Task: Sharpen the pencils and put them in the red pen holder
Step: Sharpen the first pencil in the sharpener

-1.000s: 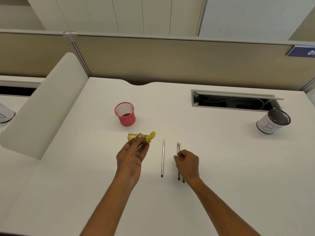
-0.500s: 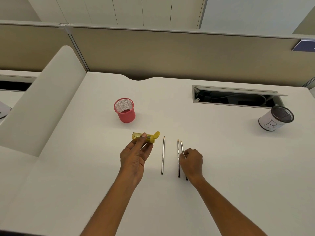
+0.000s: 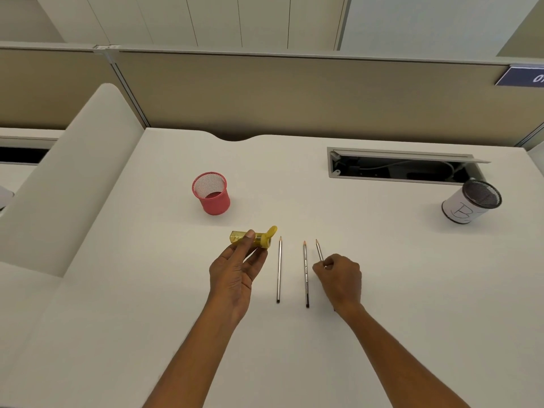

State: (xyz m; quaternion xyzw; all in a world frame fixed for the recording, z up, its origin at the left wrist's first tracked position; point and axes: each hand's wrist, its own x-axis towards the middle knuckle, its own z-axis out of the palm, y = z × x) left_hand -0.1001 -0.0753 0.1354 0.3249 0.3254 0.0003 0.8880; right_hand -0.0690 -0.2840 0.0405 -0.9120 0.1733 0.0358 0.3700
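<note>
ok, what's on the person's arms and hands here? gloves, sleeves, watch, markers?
Nothing worn that shows. The left hand and right hand are bare: no gloves, no rings on the visible fingers. Both forearms are bare to the bottom edge of the frame, with no sleeves, watch, bands, cables or tracking markers in view.

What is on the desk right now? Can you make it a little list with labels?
left hand: holds yellow plastic pencil sharpener
right hand: pinches rightmost thin grey pencil
loose pencils: left grey pencil, middle grey pencil, flat on white desk
red mesh pen holder: upright, no pencils inside
white-wrapped mesh cup: far right
</note>
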